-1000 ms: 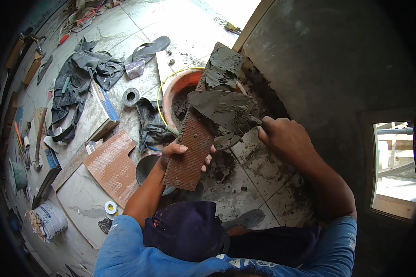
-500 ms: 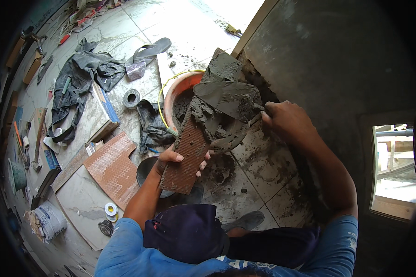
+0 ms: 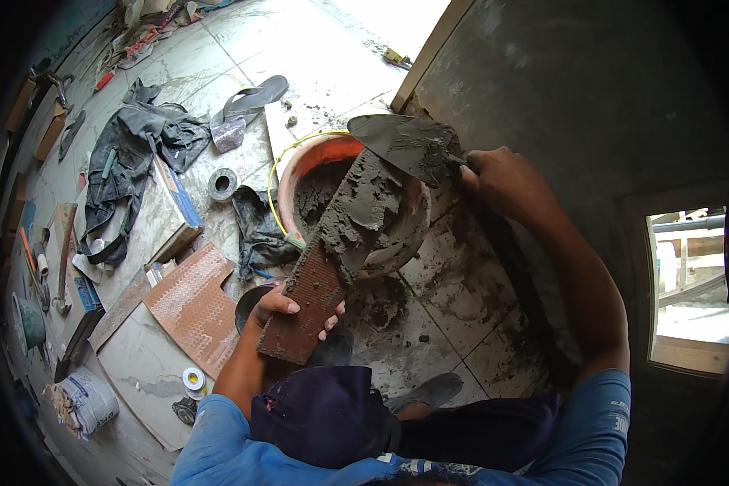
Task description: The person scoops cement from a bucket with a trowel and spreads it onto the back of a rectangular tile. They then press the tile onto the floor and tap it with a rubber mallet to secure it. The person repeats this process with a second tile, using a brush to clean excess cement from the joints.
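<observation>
My left hand (image 3: 277,306) is closed round the lower end of a long brown tile strip (image 3: 300,314) with a ribbed face turned up. Grey mortar (image 3: 358,202) is spread thickly over the strip's upper half. My right hand (image 3: 506,182) grips a trowel (image 3: 398,144) by its handle, which is mostly hidden in the fist. The trowel's mortar-smeared blade lies over the strip's far end; whether they touch I cannot tell. Under the strip stands an orange bucket (image 3: 298,162) with wet mortar inside, partly covered by the strip.
A grey plastered wall (image 3: 575,105) rises on the right, with a low opening (image 3: 688,300). On the left floor lie a dark cloth (image 3: 125,162), a cut brown tile (image 3: 188,296), a tape roll (image 3: 223,185) and several tools. A sandal (image 3: 255,95) lies beyond the bucket.
The trowel blade has slid up and away to the strip's far end, uncovering mortar in the middle. The strip has shifted down and left with my left hand.
</observation>
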Tool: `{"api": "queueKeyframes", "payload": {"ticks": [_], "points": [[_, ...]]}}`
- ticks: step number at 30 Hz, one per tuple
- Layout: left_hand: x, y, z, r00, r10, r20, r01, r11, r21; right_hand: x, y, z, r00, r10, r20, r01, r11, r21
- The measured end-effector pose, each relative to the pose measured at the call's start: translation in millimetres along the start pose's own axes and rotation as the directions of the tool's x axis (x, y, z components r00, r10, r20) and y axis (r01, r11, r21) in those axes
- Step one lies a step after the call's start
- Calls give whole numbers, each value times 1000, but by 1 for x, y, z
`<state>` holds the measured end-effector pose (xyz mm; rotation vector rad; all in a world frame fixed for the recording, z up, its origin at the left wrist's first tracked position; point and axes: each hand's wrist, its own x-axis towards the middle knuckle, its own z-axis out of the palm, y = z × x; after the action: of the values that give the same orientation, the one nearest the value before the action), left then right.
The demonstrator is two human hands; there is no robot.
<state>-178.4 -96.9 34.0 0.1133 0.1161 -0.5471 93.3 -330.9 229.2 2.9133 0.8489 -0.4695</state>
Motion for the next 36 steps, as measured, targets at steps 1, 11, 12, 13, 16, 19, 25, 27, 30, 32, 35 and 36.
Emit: {"api": "queueKeyframes", "payload": {"ticks": [1, 11, 12, 13, 16, 19, 25, 27, 30, 32, 35, 36], "points": [[-2, -1, -2, 1000, 2, -6, -2, 1000, 10, 3, 1, -1, 999, 22, -26, -22, 1000, -9], [5, 5, 4, 997, 73, -12, -74, 997, -4, -56, 12, 18, 998, 52, 38, -64, 847, 528], [11, 6, 5, 997, 78, 4, -77, 996, -36, -64, 11, 29, 998, 9, 62, -44, 816, 576], [15, 9, 5, 994, 97, 45, -97, 995, -6, -64, 11, 35, 998, 11, 65, -46, 816, 576], [23, 12, 11, 985, 175, 15, -175, 982, 74, -62, 10, 44, 967, -30, 253, -136, 778, 613], [30, 12, 8, 988, 151, 38, -152, 988, 23, -45, 18, 41, 946, -68, 318, -188, 682, 707], [39, 17, 5, 986, 168, 21, -169, 978, 125, -40, -2, 31, 866, -123, 486, -175, 834, 524], [41, 21, 0, 986, 161, 35, -165, 971, 172, -46, -7, 31, 850, -174, 498, -85, 887, 454], [46, 17, -1, 981, 178, 77, -189, 966, 175, -50, -12, 30, 852, -140, 504, -101, 902, 420], [47, 15, 1, 975, 201, 98, -213, 968, 132, -53, -11, 46, 881, -156, 447, -61, 898, 435], [52, 17, 4, 979, 187, 83, -199, 963, 182, -59, -18, 51, 905, -143, 400, -41, 908, 417], [54, 16, 10, 972, 233, 42, -237, 949, 207, -62, -21, 50, 904, -118, 412, -60, 917, 394]]}}
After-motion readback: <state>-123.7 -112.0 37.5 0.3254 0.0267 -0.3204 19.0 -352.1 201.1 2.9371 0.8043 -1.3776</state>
